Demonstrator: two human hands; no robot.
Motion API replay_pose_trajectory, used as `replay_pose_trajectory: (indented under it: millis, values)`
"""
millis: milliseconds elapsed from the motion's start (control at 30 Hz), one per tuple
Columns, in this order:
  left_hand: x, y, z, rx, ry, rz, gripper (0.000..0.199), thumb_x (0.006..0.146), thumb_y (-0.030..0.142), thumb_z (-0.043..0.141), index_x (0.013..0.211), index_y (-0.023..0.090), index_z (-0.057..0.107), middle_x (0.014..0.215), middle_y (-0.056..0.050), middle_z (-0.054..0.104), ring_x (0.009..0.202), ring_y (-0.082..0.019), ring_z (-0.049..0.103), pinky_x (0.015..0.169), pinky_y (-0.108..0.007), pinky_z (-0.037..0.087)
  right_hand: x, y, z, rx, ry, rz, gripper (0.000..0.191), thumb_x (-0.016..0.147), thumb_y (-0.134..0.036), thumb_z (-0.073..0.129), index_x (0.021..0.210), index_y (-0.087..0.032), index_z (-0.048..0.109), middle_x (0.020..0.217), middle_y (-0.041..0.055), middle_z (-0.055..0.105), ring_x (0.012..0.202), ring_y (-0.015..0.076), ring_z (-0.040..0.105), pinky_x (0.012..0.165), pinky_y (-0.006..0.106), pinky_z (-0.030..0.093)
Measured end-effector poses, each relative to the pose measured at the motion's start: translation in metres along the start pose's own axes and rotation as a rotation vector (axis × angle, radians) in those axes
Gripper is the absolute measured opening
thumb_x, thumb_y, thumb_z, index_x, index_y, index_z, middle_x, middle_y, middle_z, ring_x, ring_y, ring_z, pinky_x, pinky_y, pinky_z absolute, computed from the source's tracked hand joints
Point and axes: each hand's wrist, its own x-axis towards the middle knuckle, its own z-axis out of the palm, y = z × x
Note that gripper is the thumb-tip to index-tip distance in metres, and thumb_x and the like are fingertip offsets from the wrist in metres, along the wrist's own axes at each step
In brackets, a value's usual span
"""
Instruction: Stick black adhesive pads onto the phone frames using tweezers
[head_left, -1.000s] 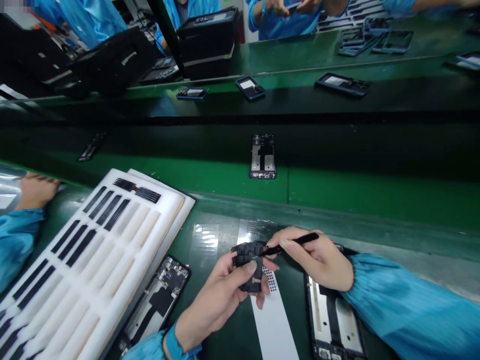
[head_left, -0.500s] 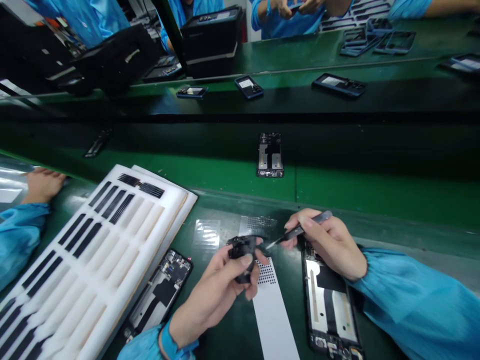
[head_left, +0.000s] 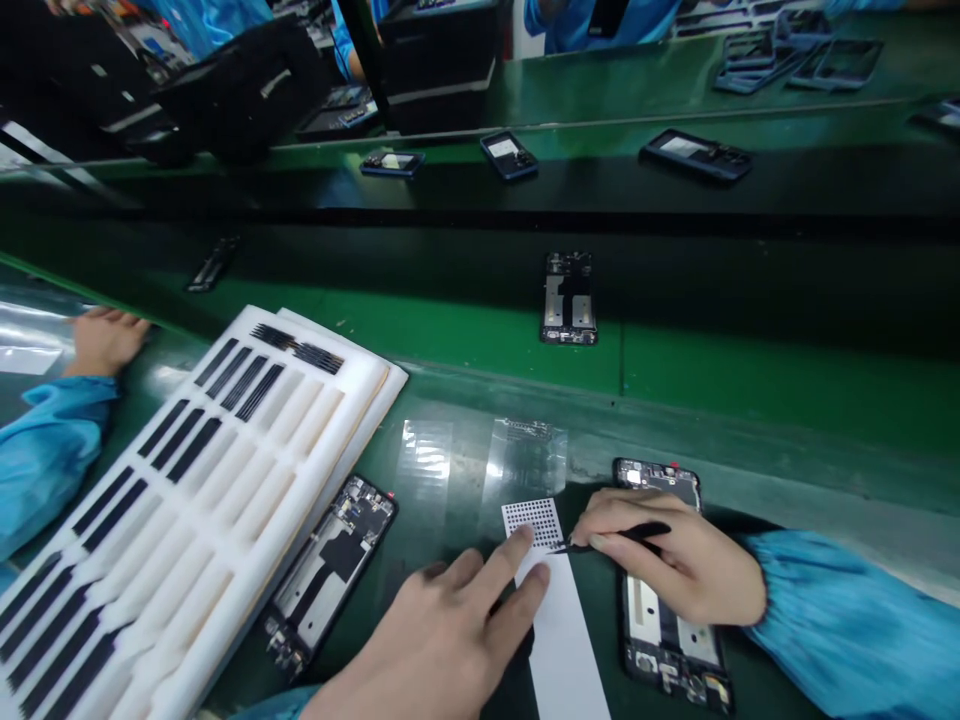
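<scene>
My left hand (head_left: pixel 439 645) lies open, pinning the white strip (head_left: pixel 559 630) flat
My right hand (head_left: pixel 675 570) pinches tweezers (head_left: pixel 626 535) at its 3 o'clock (tips low, steadier)

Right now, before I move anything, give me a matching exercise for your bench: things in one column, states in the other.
Things:
1. left hand
2. right hand
3. foam tray
4. phone frame

States:
A. lies under the right hand
B. holds black tweezers
C. carries rows of black strips
D. touches a white strip with its fingers

Pairs: 1-D, 2-B, 3-C, 4-A
</scene>
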Motion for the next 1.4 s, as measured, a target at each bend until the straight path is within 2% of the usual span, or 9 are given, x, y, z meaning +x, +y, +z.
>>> replay_pose_trajectory:
  millis: [67, 167, 300, 500, 667, 800, 967, 1200, 1400]
  values:
    - [0.003, 0.002, -0.001, 0.030, -0.049, 0.003, 0.074, 0.079, 0.008, 0.052, 0.151, 0.014, 0.036, 0.158, -0.022, 0.037, 0.100, -0.034, 0.067, 0.065, -0.046, 0.062, -0.001, 0.001, 0.000, -0.006, -0.002, -0.001, 0.021, 0.103, -0.019, 0.045, 0.111, -0.017, 0.065, 0.091, 0.0100, 0.072, 0.083, 0.0198, 0.068, 0.073, 0.031, 0.054]
    - [0.006, 0.004, -0.002, 0.042, -0.096, -0.024, 0.081, 0.075, 0.006, 0.053, 0.153, 0.015, 0.033, 0.160, -0.020, 0.034, 0.102, -0.032, 0.065, 0.069, -0.045, 0.061, -0.001, 0.000, -0.001, -0.019, 0.004, 0.000, 0.021, 0.103, -0.020, 0.045, 0.108, -0.017, 0.065, 0.091, 0.0103, 0.072, 0.083, 0.0203, 0.068, 0.073, 0.031, 0.055]
    - [0.010, 0.007, 0.005, 0.077, -0.132, -0.040, 0.084, 0.073, 0.005, 0.052, 0.154, 0.012, 0.032, 0.160, -0.019, 0.032, 0.101, -0.033, 0.066, 0.067, -0.045, 0.061, -0.001, -0.001, -0.001, -0.045, 0.012, 0.000, 0.024, 0.103, -0.023, 0.043, 0.105, -0.017, 0.066, 0.086, 0.0099, 0.071, 0.081, 0.0206, 0.069, 0.073, 0.031, 0.056]
    - [0.016, 0.010, 0.017, 0.133, -0.100, -0.043, 0.080, 0.075, 0.002, 0.047, 0.153, 0.011, 0.034, 0.157, -0.020, 0.036, 0.094, -0.030, 0.069, 0.069, -0.043, 0.062, -0.001, -0.001, -0.002, -0.070, 0.032, -0.002, 0.024, 0.104, -0.026, 0.044, 0.106, -0.017, 0.066, 0.086, 0.0102, 0.072, 0.080, 0.0211, 0.070, 0.072, 0.031, 0.057]
    - [0.018, 0.010, 0.016, 0.152, -0.077, -0.031, 0.076, 0.077, 0.004, 0.046, 0.152, 0.009, 0.036, 0.152, -0.022, 0.044, 0.089, -0.029, 0.070, 0.066, -0.041, 0.061, -0.002, -0.002, -0.003, -0.039, 0.004, -0.002, 0.021, 0.103, -0.018, 0.042, 0.108, -0.017, 0.063, 0.090, 0.0106, 0.071, 0.082, 0.0208, 0.068, 0.073, 0.032, 0.055]
    - [0.018, 0.009, 0.017, 0.135, -0.075, -0.036, 0.077, 0.076, 0.005, 0.048, 0.152, 0.010, 0.037, 0.150, -0.021, 0.048, 0.089, -0.028, 0.070, 0.066, -0.039, 0.060, -0.001, -0.003, -0.004, -0.033, -0.006, -0.002, 0.021, 0.103, -0.020, 0.042, 0.107, -0.017, 0.063, 0.090, 0.0105, 0.071, 0.082, 0.0209, 0.067, 0.072, 0.032, 0.054]
    - [0.017, 0.009, 0.021, 0.081, -0.035, -0.047, 0.081, 0.073, 0.005, 0.049, 0.153, 0.010, 0.035, 0.152, -0.022, 0.045, 0.090, -0.029, 0.069, 0.065, -0.040, 0.059, -0.001, -0.003, -0.003, -0.041, -0.014, -0.012, 0.022, 0.104, -0.020, 0.041, 0.107, -0.018, 0.063, 0.091, 0.0105, 0.071, 0.083, 0.0210, 0.067, 0.071, 0.033, 0.053]
    - [0.017, 0.008, 0.020, 0.123, -0.066, -0.032, 0.086, 0.068, 0.005, 0.050, 0.153, 0.009, 0.034, 0.156, -0.021, 0.038, 0.087, -0.029, 0.071, 0.063, -0.041, 0.060, 0.000, -0.003, -0.004, -0.032, -0.036, -0.004, 0.021, 0.103, -0.018, 0.042, 0.110, -0.018, 0.062, 0.091, 0.0094, 0.069, 0.084, 0.0209, 0.063, 0.073, 0.034, 0.051]
    - [0.018, 0.008, 0.020, 0.126, -0.073, -0.047, 0.086, 0.067, 0.003, 0.050, 0.152, 0.010, 0.038, 0.155, -0.020, 0.039, 0.088, -0.029, 0.072, 0.062, -0.039, 0.062, 0.001, -0.005, -0.004, -0.062, -0.027, -0.004, 0.023, 0.105, -0.020, 0.042, 0.109, -0.017, 0.064, 0.091, 0.0088, 0.070, 0.082, 0.0195, 0.064, 0.071, 0.033, 0.051]
